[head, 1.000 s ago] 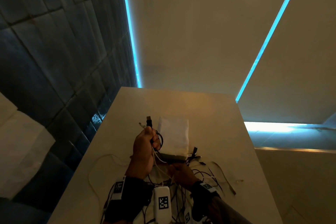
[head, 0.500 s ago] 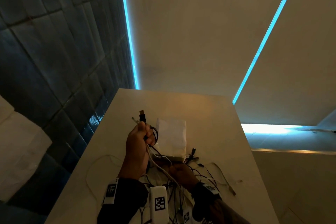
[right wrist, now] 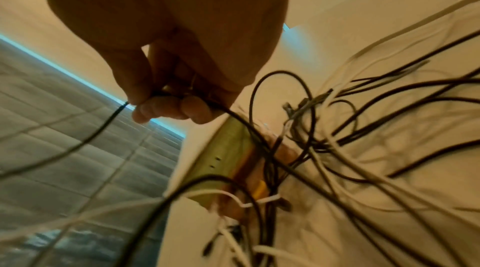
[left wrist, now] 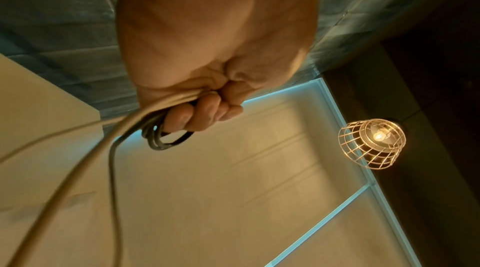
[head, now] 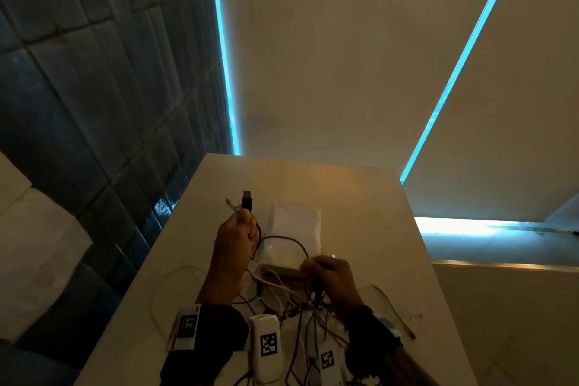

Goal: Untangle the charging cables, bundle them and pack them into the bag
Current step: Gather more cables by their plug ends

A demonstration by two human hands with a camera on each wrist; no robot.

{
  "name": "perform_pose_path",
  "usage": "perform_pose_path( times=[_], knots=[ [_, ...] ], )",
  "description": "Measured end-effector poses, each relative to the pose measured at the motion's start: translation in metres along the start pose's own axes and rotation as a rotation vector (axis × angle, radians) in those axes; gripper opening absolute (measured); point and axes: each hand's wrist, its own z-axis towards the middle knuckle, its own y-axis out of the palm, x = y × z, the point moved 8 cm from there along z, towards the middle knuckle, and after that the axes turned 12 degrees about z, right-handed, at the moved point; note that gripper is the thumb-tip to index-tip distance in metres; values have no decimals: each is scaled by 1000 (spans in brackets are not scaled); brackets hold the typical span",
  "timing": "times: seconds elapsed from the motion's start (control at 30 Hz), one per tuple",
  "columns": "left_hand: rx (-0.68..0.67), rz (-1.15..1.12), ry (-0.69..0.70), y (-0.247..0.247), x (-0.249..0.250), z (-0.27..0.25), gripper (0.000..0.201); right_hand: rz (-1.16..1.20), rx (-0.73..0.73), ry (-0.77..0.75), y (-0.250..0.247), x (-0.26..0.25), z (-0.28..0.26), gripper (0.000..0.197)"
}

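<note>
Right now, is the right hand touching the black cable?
Touching. The right wrist view shows the right hand pinching the black cable between its fingers.

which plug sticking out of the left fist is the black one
The black USB plug, upright and squarish above the left hand; the white plug beside it is thinner and leans left.

Left hand (head: 235, 236) gripping black USB plug (head: 247, 200) upright, right hand (head: 329, 276) pinching black cable (head: 286, 240), tangled cables (head: 300, 301) on table (head: 360, 197)
</note>
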Motion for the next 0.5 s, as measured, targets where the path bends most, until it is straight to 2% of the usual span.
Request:
perform_pose_path(
  times=[0.13, 0.23, 0.33, 0.5],
  knots=[
    [12, 163, -94, 7, -22, 2, 47, 80, -58, -117, 17, -39, -6, 18],
    [-10, 216, -164, 19, -29, -4, 42, 45, -170, -198, 36, -60, -13, 17],
    [-16, 83, -199, 26, -29, -10, 37, 14, -273, -202, 52, -62, -16, 16],
    [-40, -336, -162, 29, -18, -13, 36, 10, -332, -140, 53, -47, -17, 19]
  ],
)
